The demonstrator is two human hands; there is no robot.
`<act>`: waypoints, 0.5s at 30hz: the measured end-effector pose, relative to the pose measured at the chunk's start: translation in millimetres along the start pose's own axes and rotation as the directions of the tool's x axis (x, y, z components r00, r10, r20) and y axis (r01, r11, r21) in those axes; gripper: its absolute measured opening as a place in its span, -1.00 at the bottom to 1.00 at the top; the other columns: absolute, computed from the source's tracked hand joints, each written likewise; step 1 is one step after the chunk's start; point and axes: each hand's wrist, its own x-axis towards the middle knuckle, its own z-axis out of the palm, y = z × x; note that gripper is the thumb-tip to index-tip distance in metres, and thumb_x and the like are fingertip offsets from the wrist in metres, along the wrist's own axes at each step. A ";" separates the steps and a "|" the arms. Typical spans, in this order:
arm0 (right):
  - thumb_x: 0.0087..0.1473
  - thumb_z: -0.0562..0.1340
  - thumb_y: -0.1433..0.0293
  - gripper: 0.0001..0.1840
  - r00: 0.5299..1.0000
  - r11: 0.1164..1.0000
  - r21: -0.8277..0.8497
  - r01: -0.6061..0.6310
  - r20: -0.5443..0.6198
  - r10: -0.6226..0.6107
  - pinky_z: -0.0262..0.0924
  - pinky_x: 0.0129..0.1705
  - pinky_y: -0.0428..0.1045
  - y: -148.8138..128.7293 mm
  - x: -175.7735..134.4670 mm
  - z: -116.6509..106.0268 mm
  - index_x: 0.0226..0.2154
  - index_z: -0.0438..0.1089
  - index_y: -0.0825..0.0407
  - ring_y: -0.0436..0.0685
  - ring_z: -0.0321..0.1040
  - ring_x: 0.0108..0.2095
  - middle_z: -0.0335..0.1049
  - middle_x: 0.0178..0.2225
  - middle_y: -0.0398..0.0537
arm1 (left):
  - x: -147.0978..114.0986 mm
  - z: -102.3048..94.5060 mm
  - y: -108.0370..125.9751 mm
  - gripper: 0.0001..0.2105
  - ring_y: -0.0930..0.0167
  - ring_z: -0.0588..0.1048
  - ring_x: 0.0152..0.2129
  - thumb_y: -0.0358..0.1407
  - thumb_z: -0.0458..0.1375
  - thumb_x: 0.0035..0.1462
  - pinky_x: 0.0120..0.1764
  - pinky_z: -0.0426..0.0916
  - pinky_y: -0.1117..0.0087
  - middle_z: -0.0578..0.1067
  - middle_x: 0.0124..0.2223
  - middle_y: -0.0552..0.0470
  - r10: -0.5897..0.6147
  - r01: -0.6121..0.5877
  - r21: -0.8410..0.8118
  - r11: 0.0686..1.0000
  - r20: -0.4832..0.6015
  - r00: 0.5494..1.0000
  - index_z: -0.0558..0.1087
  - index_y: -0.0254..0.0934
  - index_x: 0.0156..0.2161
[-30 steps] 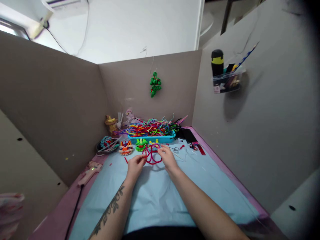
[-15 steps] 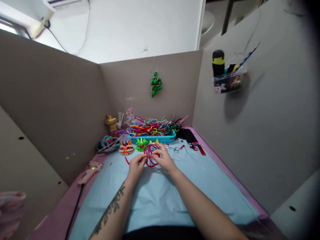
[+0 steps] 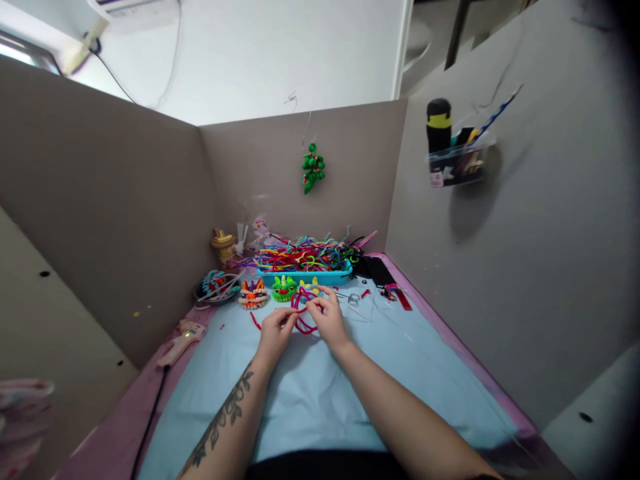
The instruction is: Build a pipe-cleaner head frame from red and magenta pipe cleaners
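Observation:
Thumb and forefinger of my left hand (image 3: 277,327) pinch a red pipe cleaner (image 3: 255,321), whose loose end sticks out to the left of the hand. My right hand (image 3: 327,317) is closed on a bundle of looped magenta pipe cleaners (image 3: 306,327), which hangs between both hands above the cloth. A short red stretch runs from the left fingertips toward the right ones. Behind the hands stand an orange pipe-cleaner figure (image 3: 253,295) and a green one with eyes (image 3: 285,289). A yellow and blue figure (image 3: 309,285) is partly hidden by the loops.
A blue tray (image 3: 300,276) heaped with coloured pipe cleaners stands at the back. Scissors (image 3: 353,299) lie right of my hands, a black phone (image 3: 380,271) farther right. A glue gun (image 3: 183,343) and a dark bowl (image 3: 215,293) are left. Grey panels (image 3: 300,123) enclose the table.
My right hand has shifted slightly right with the magenta loops. The gap between my fingertips has widened a little, showing more of the red pipe cleaner.

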 end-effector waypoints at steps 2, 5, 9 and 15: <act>-0.04 0.22 0.29 -0.83 0.997 0.992 0.103 -0.077 0.024 0.075 0.01 0.08 0.07 6.8 3.9 -1.1 -0.51 0.43 0.03 0.19 0.18 0.03 0.21 -0.03 0.07 | 0.8 -0.3 -1.6 -0.63 0.35 0.49 -0.26 -0.23 0.17 0.01 -0.19 0.34 0.33 0.53 -0.18 -0.08 -0.046 0.045 -0.146 0.988 -0.003 0.999 0.38 -0.24 -0.04; -0.06 0.23 0.20 -0.77 0.985 0.951 0.261 -0.168 0.020 0.169 0.01 0.09 0.07 17.9 8.1 1.0 -0.47 0.43 0.03 0.20 0.14 0.08 0.19 0.04 0.08 | 1.5 -0.4 -1.2 -0.53 0.30 0.47 -0.15 -0.24 0.24 -0.07 -0.08 0.30 0.25 0.52 -0.12 -0.11 -0.078 0.072 -0.174 0.982 -0.032 0.996 0.33 -0.25 0.00; -0.08 0.24 0.11 -0.70 0.966 0.899 0.355 -0.257 0.058 0.254 -0.04 0.12 0.10 28.8 8.4 7.6 -0.45 0.43 0.02 0.23 0.07 0.15 0.18 0.11 0.06 | 0.4 1.0 -0.2 -0.81 0.29 0.47 -0.23 -0.20 0.15 0.02 -0.10 0.29 0.26 0.54 -0.25 -0.09 -0.081 0.079 -0.043 0.996 -0.053 0.995 0.49 -0.30 -0.35; -0.08 0.22 0.12 -0.68 0.964 0.921 0.285 -0.267 0.078 0.255 -0.05 0.13 0.13 32.9 5.7 11.8 -0.40 0.44 0.03 0.23 0.13 0.10 0.26 0.06 0.08 | -0.8 3.9 2.3 -0.77 0.33 0.47 -0.28 -0.19 0.09 0.07 -0.16 0.30 0.34 0.55 -0.28 -0.04 -0.077 0.077 -0.040 0.996 -0.005 0.997 0.51 -0.28 -0.34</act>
